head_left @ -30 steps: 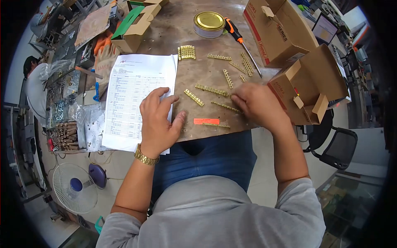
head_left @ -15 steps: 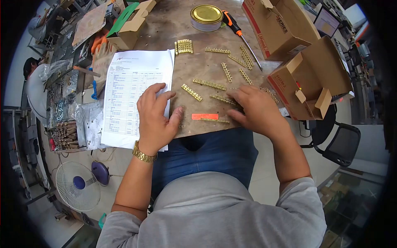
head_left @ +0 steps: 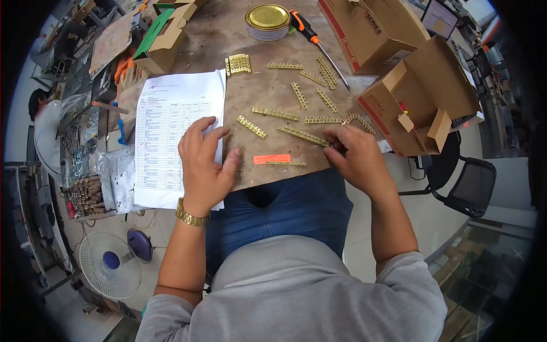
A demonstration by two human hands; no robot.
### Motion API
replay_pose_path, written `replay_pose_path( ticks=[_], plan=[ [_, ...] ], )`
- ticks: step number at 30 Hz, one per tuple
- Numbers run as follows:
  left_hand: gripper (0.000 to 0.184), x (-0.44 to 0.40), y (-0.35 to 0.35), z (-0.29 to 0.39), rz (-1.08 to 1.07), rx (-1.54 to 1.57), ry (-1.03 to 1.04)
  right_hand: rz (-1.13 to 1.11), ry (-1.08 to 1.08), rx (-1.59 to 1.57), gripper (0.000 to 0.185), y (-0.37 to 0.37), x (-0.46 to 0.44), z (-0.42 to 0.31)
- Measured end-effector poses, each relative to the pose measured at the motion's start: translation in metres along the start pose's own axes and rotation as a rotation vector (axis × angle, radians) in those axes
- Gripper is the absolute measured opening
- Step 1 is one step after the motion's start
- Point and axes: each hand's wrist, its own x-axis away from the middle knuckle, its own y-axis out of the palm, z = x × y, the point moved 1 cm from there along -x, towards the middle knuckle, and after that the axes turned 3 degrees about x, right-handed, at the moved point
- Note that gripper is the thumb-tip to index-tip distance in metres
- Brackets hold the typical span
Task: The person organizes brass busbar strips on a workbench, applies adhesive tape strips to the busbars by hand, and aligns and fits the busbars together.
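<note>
My left hand [head_left: 206, 161] rests with fingers spread over the right side of the printed sheets [head_left: 176, 131], its thumb on the table [head_left: 250, 94]. The thumb and fingertips of my right hand [head_left: 354, 153] pinch the right end of a long brass strip [head_left: 302, 135]. Several other brass strips lie scattered around it, among them a short one [head_left: 251, 126] and a longer one [head_left: 276, 113]. Nearer the table's front edge is an orange-red label [head_left: 272, 159] with a thin strip along its lower side. A group of brass strips [head_left: 238, 64] sits side by side near the sheets.
A round tin [head_left: 267, 23] and an orange-black screwdriver [head_left: 303, 27] are at the back. Open cardboard boxes [head_left: 399, 114] stand on the right. A green-flapped box [head_left: 162, 51], a glove [head_left: 130, 85] and metal parts [head_left: 86, 195] are on the left. Another person [head_left: 48, 131] is at far left.
My right hand has closed on the end of a brass strip, after moving over the strips at the right. More strips beside it now show. The whole view has shifted slightly.
</note>
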Motion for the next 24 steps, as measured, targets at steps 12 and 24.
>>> replay_pose_path(
  ticks=[12,24],
  plan=[
    [0.042,0.000,-0.001,0.001,-0.013,-0.007,0.006,0.055,-0.048,0.024,0.026,0.009,0.006,0.006],
    [0.042,0.001,-0.002,0.002,-0.028,0.020,-0.025,0.279,0.213,-0.064,0.020,-0.030,0.013,0.025]
  ],
)
